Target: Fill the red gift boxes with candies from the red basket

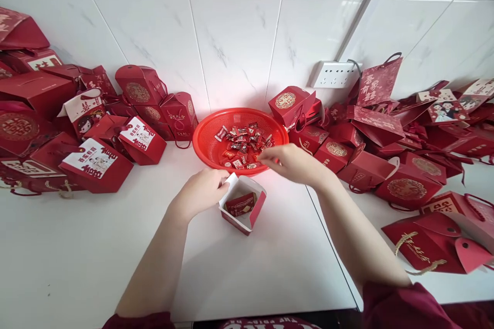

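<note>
Near the middle of the white table, a small red box (259, 209) stands with its top open, white inside, with a red packet (241, 204) in it. My left hand (204, 188) grips the box's upper left flap between closed fingers. Behind the box sits a red plastic basket (204, 139) holding many small wrapped candies (247, 140). My right hand (287, 162) is over the basket's front right rim, fingers bent together and pointing left; whether anything is between the fingertips is too small to tell.
Red gift boxes (98, 164) are heaped along the left. More red boxes (412, 185) are piled on the right, some with rope handles. A white power strip (335, 75) is on the tiled wall behind. A dark seam crosses the white table (247, 277).
</note>
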A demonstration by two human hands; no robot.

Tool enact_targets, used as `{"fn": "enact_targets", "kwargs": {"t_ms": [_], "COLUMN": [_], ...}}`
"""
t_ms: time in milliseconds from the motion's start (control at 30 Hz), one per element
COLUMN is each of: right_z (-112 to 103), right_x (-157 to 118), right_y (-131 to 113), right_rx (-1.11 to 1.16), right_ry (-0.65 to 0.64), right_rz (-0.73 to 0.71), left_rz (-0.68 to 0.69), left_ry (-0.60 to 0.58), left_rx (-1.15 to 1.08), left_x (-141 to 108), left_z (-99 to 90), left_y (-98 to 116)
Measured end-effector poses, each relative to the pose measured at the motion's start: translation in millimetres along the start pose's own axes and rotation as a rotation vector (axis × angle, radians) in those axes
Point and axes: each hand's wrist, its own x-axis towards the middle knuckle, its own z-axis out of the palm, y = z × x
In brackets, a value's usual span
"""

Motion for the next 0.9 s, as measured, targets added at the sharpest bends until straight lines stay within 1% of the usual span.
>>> {"fn": "enact_targets", "kwargs": {"t_ms": [33,67,100,133,233,300,367,467,567,667,733,900], "right_z": [0,1,4,8,27,42,56,75,87,90,89,85], "right_x": [16,32,48,63,100,117,129,140,142,139,136,133], "right_y": [6,12,17,22,32,35,38,47,59,67,68,65], "right_rx": [-0.035,-0.084,-0.155,-0.231,-0.297,-0.324,-0.353,-0.377,-0.385,-0.385,-0.371,-0.360], "right_ry": [-0.005,-0.039,-0.113,-0.226,-0.406,-0.474,-0.535,-0.628,-0.685,-0.677,-0.656,-0.617], "right_rz": [0.022,0.053,0.102,0.160,0.243,0.289,0.338,0.392,0.392,0.375,0.368,0.335], "left_rz": [-0.027,-0.051,-0.067,-0.070,-0.025,-0.004,-0.016,-0.019,0.025,0.030,0.017,-0.019], "left_ry": [-0.028,-0.063,-0.102,-0.142,-0.254,-0.275,-0.250,-0.227,-0.275,-0.327,-0.354,-0.391], "left_rx": [-0.055,-0.122,-0.193,-0.259,-0.377,-0.396,-0.402,-0.359,-0.239,-0.154,-0.135,-0.192], "left_x": [-1,-2,-3,-3,-5,-5,-4,-2,0,3,5,5], "left_z": [-0.2,-0.6,-1.0,-1.4,-2.9,-3.8,-4.6,-5.7,-7.2,-7.8,-7.4,-5.0], "left_y": [0,0,1,1,2,0,-3,-6,-7,-6,-6,-10]}}
